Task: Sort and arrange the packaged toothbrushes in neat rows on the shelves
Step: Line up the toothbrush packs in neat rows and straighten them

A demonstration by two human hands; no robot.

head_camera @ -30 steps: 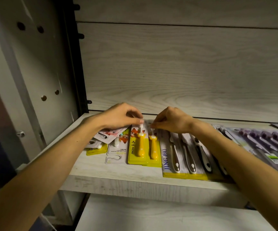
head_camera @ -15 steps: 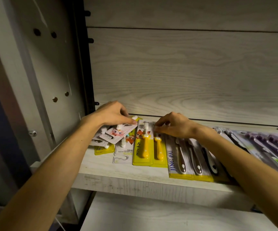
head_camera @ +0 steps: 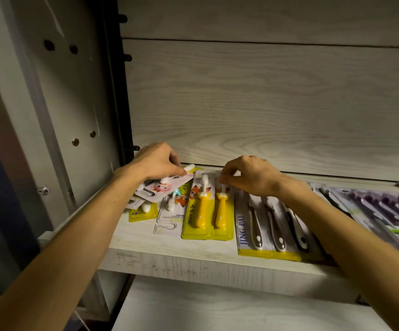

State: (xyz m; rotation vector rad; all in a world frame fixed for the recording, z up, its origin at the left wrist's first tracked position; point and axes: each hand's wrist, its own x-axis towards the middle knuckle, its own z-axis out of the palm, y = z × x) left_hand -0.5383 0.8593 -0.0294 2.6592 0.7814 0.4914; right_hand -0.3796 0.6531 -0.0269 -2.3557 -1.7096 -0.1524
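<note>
On the pale wooden shelf [head_camera: 169, 254] lie carded toothbrush packs. My left hand [head_camera: 156, 161] pinches a white pack with a pink cartoon print [head_camera: 167, 186], which sits askew on a loose pile at the shelf's left end. My right hand [head_camera: 251, 175] pinches the top edge of the right one of two yellow packs with orange-handled brushes [head_camera: 222, 211], which lie side by side. The fingertips of both hands hide the packs' top edges.
Right of the yellow packs lie JING PAI packs with dark and white handles [head_camera: 272, 228], then a row of purple-brush packs [head_camera: 385, 206]. A grey side panel [head_camera: 69, 103] with holes closes the left. A wooden back wall [head_camera: 265, 103] stands behind. A lower shelf [head_camera: 217, 311] lies below.
My left hand has moved left from the yellow packs onto the pink-print pack in the left pile. My right hand stays at the top of the right yellow pack. The camera shifted slightly.
</note>
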